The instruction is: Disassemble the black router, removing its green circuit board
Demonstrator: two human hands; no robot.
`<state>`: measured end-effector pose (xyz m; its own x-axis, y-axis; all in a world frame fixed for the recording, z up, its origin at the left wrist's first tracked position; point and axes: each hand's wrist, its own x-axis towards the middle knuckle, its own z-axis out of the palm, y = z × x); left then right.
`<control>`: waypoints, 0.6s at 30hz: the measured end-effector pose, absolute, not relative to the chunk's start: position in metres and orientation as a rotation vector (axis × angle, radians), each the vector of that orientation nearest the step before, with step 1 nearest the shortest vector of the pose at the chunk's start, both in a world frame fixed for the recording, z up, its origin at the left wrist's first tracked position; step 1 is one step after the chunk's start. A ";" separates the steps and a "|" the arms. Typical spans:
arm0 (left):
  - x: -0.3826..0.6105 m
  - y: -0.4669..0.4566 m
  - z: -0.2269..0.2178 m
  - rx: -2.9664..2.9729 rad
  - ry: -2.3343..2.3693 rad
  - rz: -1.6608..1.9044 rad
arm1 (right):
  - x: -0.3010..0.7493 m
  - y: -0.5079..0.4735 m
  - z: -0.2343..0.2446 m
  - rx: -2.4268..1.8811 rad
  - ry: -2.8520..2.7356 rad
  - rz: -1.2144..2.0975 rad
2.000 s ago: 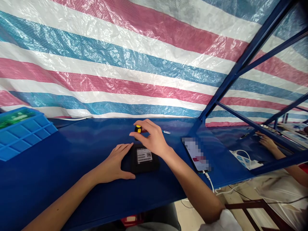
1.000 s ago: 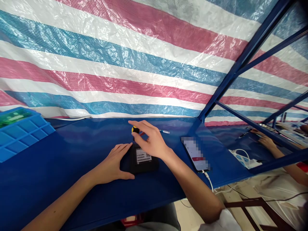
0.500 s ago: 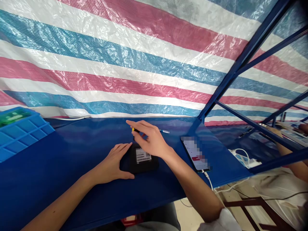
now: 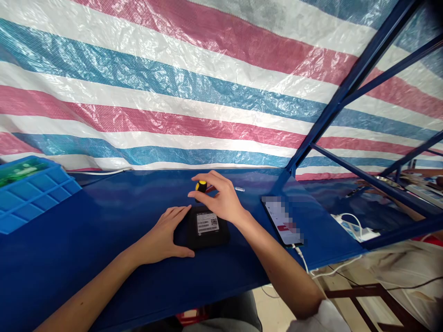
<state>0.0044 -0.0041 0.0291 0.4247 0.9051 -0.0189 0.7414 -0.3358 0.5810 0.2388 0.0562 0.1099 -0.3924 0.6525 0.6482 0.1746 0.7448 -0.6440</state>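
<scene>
Head view: rounded handle shows more yellow than before, right hand gripping loosely. Outspread left hand flanks flat box

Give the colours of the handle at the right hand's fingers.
The handle is yellow and black, seen in the head view.

Stripes of pink-red, white and blue run across the sheet, I see; deep blue table, brighter blue basket, black box with a white label, yellow-and-black handle!
</scene>
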 end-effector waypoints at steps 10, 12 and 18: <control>-0.002 0.002 0.010 2.199 1.392 0.497 | 0.240 0.057 0.108 -0.634 -1.940 0.678; -0.005 0.004 0.009 2.203 1.394 0.487 | 0.240 0.058 0.108 -0.642 -1.923 0.630; -0.006 0.009 0.012 2.232 1.391 0.461 | 0.239 0.058 0.106 -0.630 -1.876 0.712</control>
<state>-0.0060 0.0089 0.0116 0.4308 0.9017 0.0363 0.7450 -0.3781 0.5496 0.2389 0.0578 0.1059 -0.3721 0.6945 0.6158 0.1109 0.6920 -0.7133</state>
